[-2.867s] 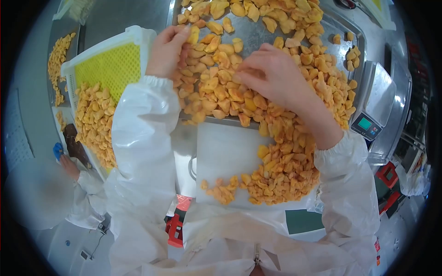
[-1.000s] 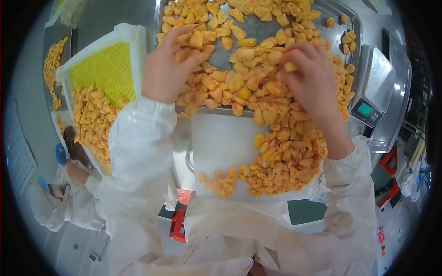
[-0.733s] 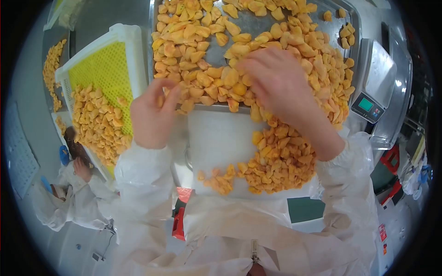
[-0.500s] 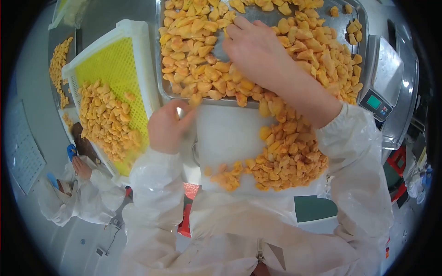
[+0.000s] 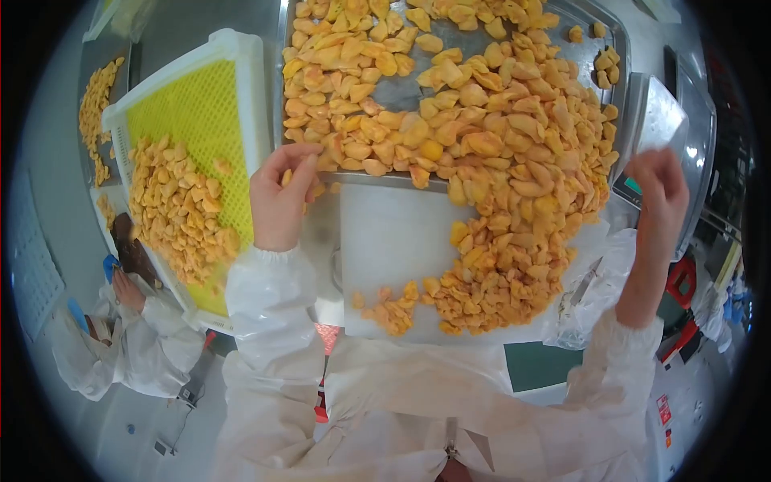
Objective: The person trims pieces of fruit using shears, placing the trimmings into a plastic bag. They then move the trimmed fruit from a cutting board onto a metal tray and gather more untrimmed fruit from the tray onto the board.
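Observation:
My left hand (image 5: 281,199) is at the near left corner of the metal tray (image 5: 279,104), its fingers bent in a pinch. A small yellow-orange piece (image 5: 287,177) shows between finger and thumb. Close below the fingertips are a couple more small pieces (image 5: 314,190), slightly blurred. My right hand (image 5: 663,191) is off to the right in front of the digital scale (image 5: 654,108), fingers curled together and smeared; what they hold, if anything, is hidden. Yellow-orange pieces (image 5: 482,145) cover much of the tray and spill over its near edge onto the white board (image 5: 397,229).
On the left, a white-framed tray (image 5: 250,104) with yellow mesh holds a heap of similar pieces (image 5: 177,209). A co-worker (image 5: 152,337) in white stands beyond it. A clear plastic bag (image 5: 594,289) lies right of the board. Several loose pieces (image 5: 606,66) sit in the tray's far right corner.
My right hand has left the pieces in the tray and swung right to the scale. My left hand has risen slightly toward the tray corner, its fingers closer together.

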Available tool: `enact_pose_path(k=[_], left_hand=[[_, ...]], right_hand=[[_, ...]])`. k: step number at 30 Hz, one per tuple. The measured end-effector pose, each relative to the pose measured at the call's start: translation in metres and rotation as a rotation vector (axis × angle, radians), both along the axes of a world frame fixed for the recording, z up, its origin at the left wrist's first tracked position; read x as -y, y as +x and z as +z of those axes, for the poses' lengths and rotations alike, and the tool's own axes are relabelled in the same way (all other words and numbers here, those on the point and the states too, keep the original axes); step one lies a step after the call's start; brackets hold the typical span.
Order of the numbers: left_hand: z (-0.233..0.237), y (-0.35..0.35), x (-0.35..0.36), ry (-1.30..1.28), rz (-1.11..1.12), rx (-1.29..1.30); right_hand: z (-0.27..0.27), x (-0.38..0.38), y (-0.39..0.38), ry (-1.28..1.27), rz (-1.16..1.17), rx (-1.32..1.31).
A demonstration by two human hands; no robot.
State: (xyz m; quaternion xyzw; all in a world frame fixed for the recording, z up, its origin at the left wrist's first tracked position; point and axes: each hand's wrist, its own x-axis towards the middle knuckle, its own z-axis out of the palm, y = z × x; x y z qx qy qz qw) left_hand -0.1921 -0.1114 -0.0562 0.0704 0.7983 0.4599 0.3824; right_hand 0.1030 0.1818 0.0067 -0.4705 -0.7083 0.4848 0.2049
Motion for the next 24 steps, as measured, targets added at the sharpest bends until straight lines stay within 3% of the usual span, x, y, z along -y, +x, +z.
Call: enact_pose_path(k=[3,5,8,9,12,15,18,21,24], left_hand=[[-0.002,0.012,-0.03,-0.019,-0.235,-0.409],[0.001,0.015,-0.06,0.004,-0.252,-0.441],[0.008,0.02,-0.07,0.032,-0.193,-0.454],[0.008,0.024,-0.062,0.016,-0.183,-0.5],[0.006,0.031,-0.016,-0.185,-0.166,-0.554],[0.003,0.042,0.03,-0.421,-0.179,-0.582],[-0.006,0.054,0.05,-0.531,-0.205,-0.623],[-0.018,0.061,0.045,-0.514,-0.21,-0.678],[-0.037,0.059,0.042,-0.465,-0.203,-0.748]], right_hand=[[0.001,0.015,0.061,-0.041,-0.088,0.028],[0.006,0.046,0.044,-0.054,-0.138,0.107],[-0.004,0.079,-0.052,0.268,0.364,0.052],[-0.018,0.09,-0.085,0.317,0.355,0.006],[-0.072,0.097,-0.158,0.761,0.42,0.234],[-0.089,0.097,-0.189,0.806,0.469,0.544],[-0.102,0.095,-0.205,0.852,0.515,0.562],[-0.099,0.088,-0.211,0.753,0.584,0.46],[-0.079,0.077,-0.189,0.123,0.396,0.167]])
